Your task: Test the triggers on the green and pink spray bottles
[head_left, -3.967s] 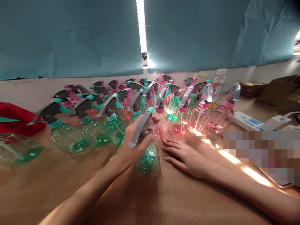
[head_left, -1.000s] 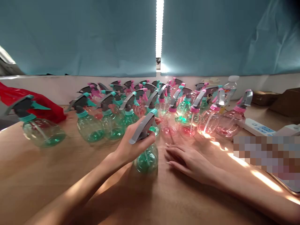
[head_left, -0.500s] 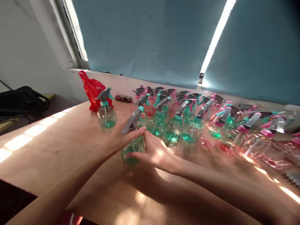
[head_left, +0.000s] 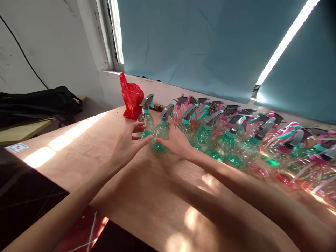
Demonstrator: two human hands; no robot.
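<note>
Our right hand (head_left: 179,140) has its grip around a green spray bottle (head_left: 160,133), upright on the worktop (head_left: 141,206); our left hand (head_left: 128,142), at the bottle's nine o'clock, holds its grip wide; a red bag (head_left: 132,99) sits at eleven o'clock from the bottle.

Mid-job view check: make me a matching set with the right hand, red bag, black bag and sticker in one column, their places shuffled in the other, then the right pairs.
Column one:
1. Right hand
2. Red bag
3. Black bag
4. Sticker

Column two:
A. Flat on the left corner of the table
B. Off the table, at the picture's far left
C. Thumb over the front of a green bottle
D. Standing at the back of the table

Pairs: 1-C, 2-D, 3-B, 4-A
</note>
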